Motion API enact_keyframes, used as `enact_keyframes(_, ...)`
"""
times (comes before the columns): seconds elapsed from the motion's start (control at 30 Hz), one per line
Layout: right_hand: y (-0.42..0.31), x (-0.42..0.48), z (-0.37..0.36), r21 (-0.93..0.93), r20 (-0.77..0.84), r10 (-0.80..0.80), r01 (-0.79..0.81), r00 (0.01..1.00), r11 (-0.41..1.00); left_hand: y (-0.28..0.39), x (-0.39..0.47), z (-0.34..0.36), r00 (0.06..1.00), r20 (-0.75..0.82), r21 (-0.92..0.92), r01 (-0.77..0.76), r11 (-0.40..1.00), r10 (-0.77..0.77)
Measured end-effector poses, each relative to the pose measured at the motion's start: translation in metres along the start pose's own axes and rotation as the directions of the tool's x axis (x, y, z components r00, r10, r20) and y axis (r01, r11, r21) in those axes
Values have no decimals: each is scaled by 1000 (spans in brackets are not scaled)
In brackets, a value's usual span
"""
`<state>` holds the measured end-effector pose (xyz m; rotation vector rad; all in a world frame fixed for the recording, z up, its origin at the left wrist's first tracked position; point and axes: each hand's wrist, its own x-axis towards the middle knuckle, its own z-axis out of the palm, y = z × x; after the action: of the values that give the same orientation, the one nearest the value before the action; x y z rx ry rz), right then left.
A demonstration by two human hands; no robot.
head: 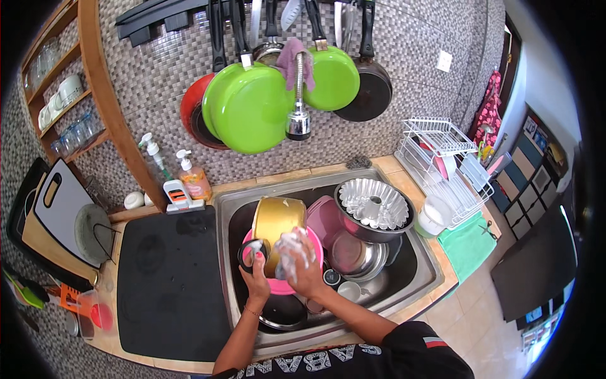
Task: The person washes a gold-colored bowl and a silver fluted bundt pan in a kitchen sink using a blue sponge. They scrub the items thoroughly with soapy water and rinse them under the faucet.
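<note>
My left hand (255, 279) grips the black handle (247, 255) of a gold-coloured metal pot (280, 215), which lies tilted over a pink basin (316, 241) in the sink. Against the pot's right side, my right hand (301, 265) is covered in white suds and closed around a soapy scrubber (286, 253), mostly hidden by foam and fingers. A fluted metal cake pan (374, 201) rests in a dark round pan to the right. Below it are stacked steel bowls (352, 256) and a small white cup (349, 291). A dark pan (284, 312) lies under my wrists.
A faucet head (298, 124) hangs above the sink (220, 265), before green pans (255, 109) on the wall. Left are a black mat (170, 284), a soap bottle (194, 179) and cutting boards (68, 213). A white wire dish rack (442, 166) and green cloth (468, 241) are right.
</note>
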<state>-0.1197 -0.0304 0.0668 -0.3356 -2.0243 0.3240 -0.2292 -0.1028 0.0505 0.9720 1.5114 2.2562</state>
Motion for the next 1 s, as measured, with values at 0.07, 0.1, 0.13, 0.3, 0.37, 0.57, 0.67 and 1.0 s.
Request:
enact_keyframes(0.07,5,25,-4,-3,14,90,-90,996,996,-24,-14,-15,998,-17,80,-59,995,60)
enact_keyframes(0.1,9,37,-6,-10,22,138,-138,990,990,-30,-18,-20,995,12,110,-101,989,101)
enact_keyframes(0.13,21,48,-6,55,59,208,-211,976,976,-34,-21,-23,989,46,142,-145,979,140)
enact_keyframes(0.3,96,64,20,23,93,466,-469,880,883,-23,-22,-12,993,81,-26,82,996,-80)
enact_keyframes(0.37,60,65,16,-118,139,362,-348,922,930,-21,-18,-18,996,50,-43,82,996,-80)
enact_keyframes(0.57,-6,36,7,-83,181,-29,45,983,996,-21,-11,-29,970,99,-158,237,959,-223)
enact_keyframes(0.67,12,45,10,-84,224,41,-23,974,996,-25,-14,-29,971,51,-143,240,960,-235)
enact_keyframes(1.0,27,70,16,-123,160,375,-359,913,925,-34,-20,-28,987,67,-63,151,987,-146)
